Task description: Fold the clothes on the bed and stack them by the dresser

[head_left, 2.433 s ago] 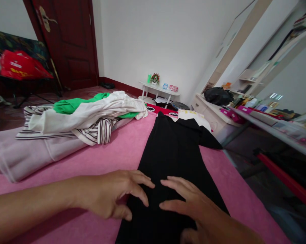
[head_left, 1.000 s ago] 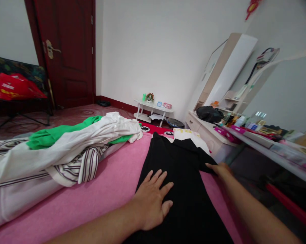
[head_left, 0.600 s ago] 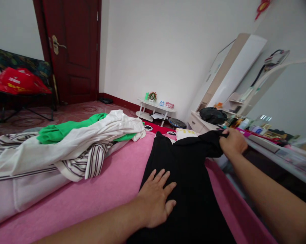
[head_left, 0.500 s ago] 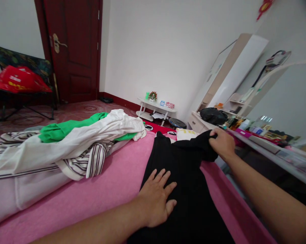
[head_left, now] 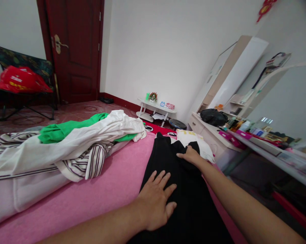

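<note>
Head view: left hand lies flat, fingers splayed, on black garment, right hand gripping its sleeve.

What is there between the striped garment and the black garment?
In the head view, a stretch of pink cover lies between the striped garment and the black garment.

The garment I touch at the lower centre is plain black, against a pink sheet. On the frame's left I see a white top, a bright green piece, a cream striped garment with dark lines, and pale lilac cloth. Near the middle, a red cloth carries black-and-white motifs. At upper left, the door is dark red; the bag is red with white and yellow lettering.
</note>
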The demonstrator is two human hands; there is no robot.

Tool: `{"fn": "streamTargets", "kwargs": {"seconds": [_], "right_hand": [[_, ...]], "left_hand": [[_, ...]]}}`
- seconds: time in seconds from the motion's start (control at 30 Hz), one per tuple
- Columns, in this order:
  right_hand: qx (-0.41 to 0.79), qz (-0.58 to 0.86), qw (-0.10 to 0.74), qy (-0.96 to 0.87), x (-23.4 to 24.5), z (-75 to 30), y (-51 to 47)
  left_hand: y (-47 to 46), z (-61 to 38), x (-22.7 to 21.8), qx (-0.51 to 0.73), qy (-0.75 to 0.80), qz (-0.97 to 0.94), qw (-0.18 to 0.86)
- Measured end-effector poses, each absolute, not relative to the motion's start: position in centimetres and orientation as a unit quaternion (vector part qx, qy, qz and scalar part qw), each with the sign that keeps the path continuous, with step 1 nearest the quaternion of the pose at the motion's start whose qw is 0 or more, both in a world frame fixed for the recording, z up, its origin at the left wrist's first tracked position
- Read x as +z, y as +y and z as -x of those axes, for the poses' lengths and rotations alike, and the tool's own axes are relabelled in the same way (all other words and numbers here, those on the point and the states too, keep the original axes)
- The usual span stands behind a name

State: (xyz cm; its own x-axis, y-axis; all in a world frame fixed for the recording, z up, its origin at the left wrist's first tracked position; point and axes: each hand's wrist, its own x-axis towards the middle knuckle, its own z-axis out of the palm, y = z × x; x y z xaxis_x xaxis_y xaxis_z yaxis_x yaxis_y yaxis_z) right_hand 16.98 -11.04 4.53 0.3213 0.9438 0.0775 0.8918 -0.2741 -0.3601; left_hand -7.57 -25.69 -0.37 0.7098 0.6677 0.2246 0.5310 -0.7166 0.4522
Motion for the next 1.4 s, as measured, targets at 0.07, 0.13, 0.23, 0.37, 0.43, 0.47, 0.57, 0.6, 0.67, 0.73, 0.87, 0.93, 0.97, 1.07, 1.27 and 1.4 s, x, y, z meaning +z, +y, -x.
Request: {"fn": "streamTargets", "kwargs": {"seconds": [0.07,0.13,0.23,0.37,0.43,0.47,0.57,0.6,0.67,0.73,0.87,0.93,0.97,1.07,1.27,1.4], "right_hand": [[0.075,0.795,0.173,-0.576,4.3,-17.5,-10.9],[0.060,0.801,0.198,-0.562,5.5,-19.3,-11.0],[-0.034,0.838,0.284,-0.464,9.2,-23.8,-11.8],[-0.178,0.843,0.408,-0.301,13.8,-29.0,-13.0],[-0.216,0.826,0.444,-0.273,14.9,-29.6,-13.3],[-0.232,0.811,0.461,-0.274,15.2,-29.3,-13.5],[-0.267,0.740,0.499,-0.364,15.3,-26.1,-14.4],[-0.263,0.704,0.498,-0.433,15.2,-24.4,-15.0],[-0.212,0.609,0.453,-0.616,14.7,-20.6,-16.9],[-0.116,0.507,0.326,-0.790,13.8,-16.8,-19.6],[-0.046,0.526,0.300,-0.794,11.0,-13.0,-25.4],[-0.030,0.587,0.310,-0.747,8.9,-14.0,-27.7],[-0.020,0.621,0.295,-0.726,7.8,-15.0,-28.6],[0.029,0.712,0.200,-0.672,3.9,-19.2,-31.4],[0.061,0.771,0.147,-0.617,-1.0,-22.7,-37.4],[0.099,0.771,0.175,-0.605,-1.5,-21.9,-39.2]], "left_hand": [[-25.7,7.6,-0.4,0.191,0.330,-0.906,0.183],[-25.7,7.6,-0.4,0.192,0.329,-0.906,0.186],[-25.7,7.7,-0.4,0.195,0.325,-0.906,0.187],[-25.6,7.7,-0.5,0.197,0.323,-0.907,0.184],[-25.6,7.7,-0.5,0.201,0.326,-0.906,0.180],[-25.6,7.6,-0.6,0.204,0.326,-0.906,0.177],[-25.6,7.6,-0.8,0.216,0.325,-0.905,0.172],[-25.6,7.6,-0.9,0.221,0.325,-0.904,0.171],[-25.6,7.7,-1.0,0.240,0.326,-0.899,0.170],[-25.6,7.8,-0.9,0.263,0.321,-0.893,0.173],[-25.9,7.9,-0.4,0.298,0.271,-0.894,0.197],[-26.1,7.9,-0.1,0.311,0.254,-0.895,0.195],[-26.2,8.0,0.1,0.318,0.256,-0.894,0.187],[-26.1,8.1,0.7,0.341,0.300,-0.880,0.141],[-24.6,9.2,0.6,0.245,0.405,-0.880,0.034],[-23.3,9.5,1.1,0.174,0.418,-0.891,0.041]]}}
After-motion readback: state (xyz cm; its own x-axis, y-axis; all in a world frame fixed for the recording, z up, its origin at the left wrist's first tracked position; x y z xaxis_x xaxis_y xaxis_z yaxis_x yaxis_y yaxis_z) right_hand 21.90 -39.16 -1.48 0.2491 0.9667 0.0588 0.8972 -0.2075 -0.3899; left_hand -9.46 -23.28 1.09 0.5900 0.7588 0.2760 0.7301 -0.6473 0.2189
